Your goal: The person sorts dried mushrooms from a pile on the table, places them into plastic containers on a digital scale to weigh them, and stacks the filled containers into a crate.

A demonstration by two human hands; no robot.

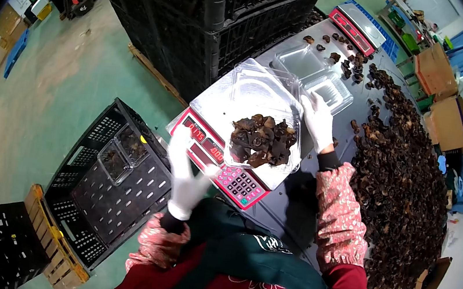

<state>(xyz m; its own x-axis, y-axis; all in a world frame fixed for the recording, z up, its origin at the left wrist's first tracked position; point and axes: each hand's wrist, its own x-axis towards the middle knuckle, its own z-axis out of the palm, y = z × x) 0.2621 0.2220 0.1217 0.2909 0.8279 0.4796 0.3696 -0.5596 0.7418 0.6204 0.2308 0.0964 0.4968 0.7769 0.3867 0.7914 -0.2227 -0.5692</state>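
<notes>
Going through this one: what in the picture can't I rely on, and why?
All in the head view:
- Left hand: blurred, so its exact finger positions are unclear.
- Right hand: its own back hides the palm, so how firmly it holds the tub, if at all, cannot be told.
- Crate stack: cut off by the top edge, so its height is unknown.
- Far scale: its digits are too small to read.

1 scale [211, 96] bearing 1 open tub [300, 145], dark fungus [264, 142] within. My right hand [318, 122]: at the tub's right edge. My left hand [183, 185]: unclasped, blurred, by the display [197, 133]. Left: 1 black crate [125, 195], clear tubs [114, 164] inside. Right: 1 fungus heap [403, 196].
</notes>
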